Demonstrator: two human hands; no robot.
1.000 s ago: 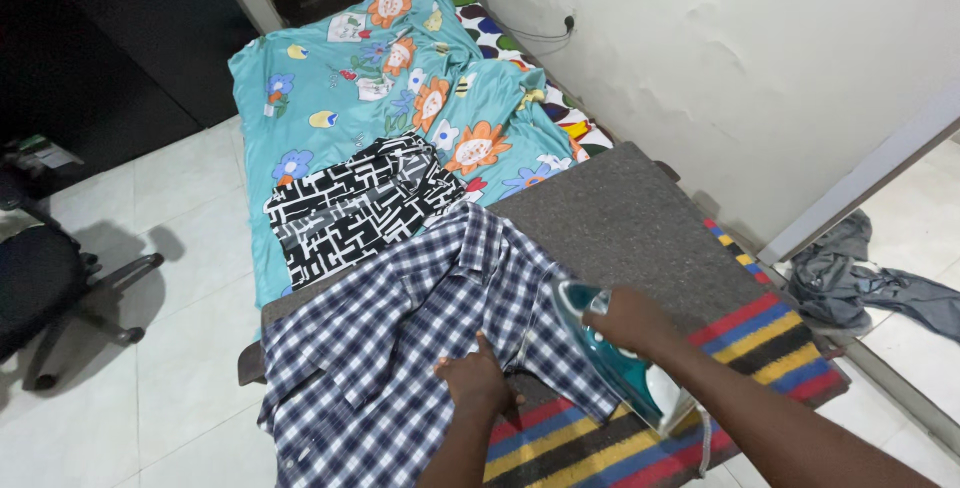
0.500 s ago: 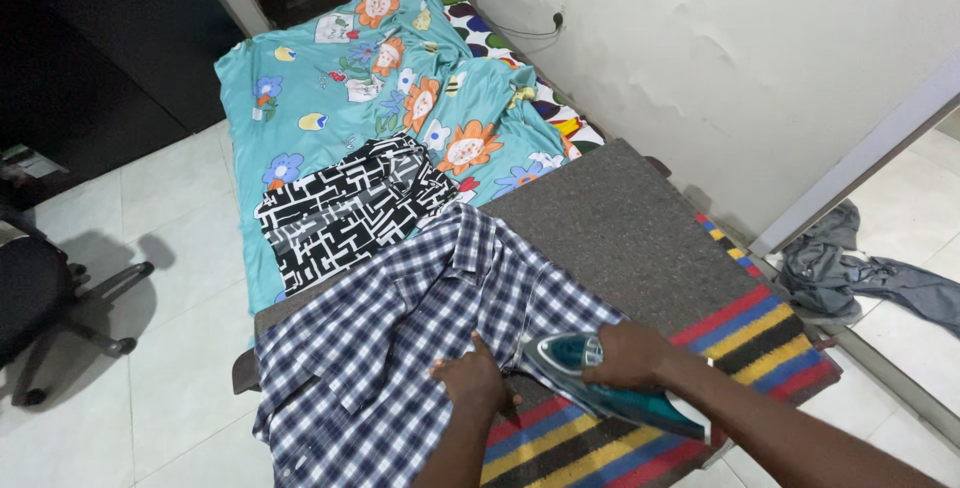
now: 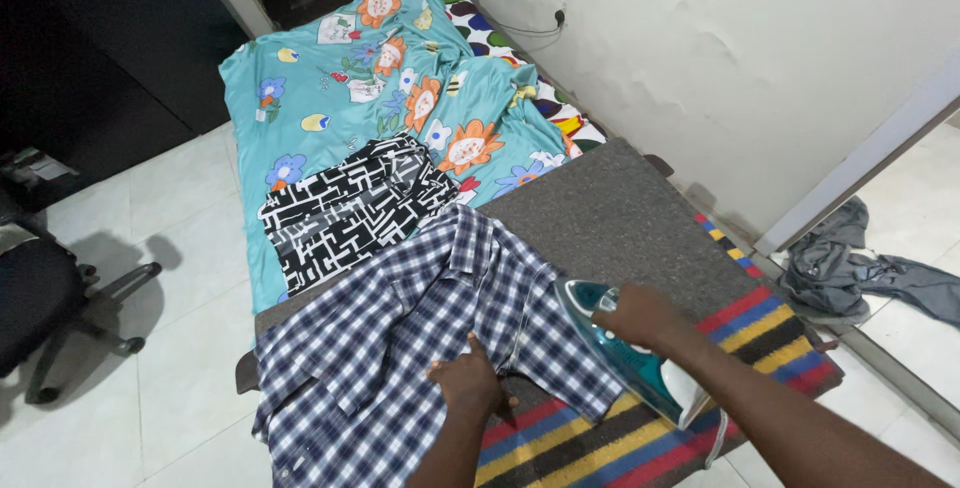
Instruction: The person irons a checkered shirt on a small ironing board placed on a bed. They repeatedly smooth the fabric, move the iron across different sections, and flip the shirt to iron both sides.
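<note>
grey pad | striped mat | tiled floor | white wall

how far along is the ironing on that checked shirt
Early on. Done: checked shirt is spread on the grey pad. In hand: left hand pins the cloth; right hand holds the teal iron at its hem. Left: most of it looks rumpled.

Handle of teal iron hidden under right hand — soleplate unseen. Plaid shirt and striped mat cut off by bottom edge — office chair by left edge.
</note>
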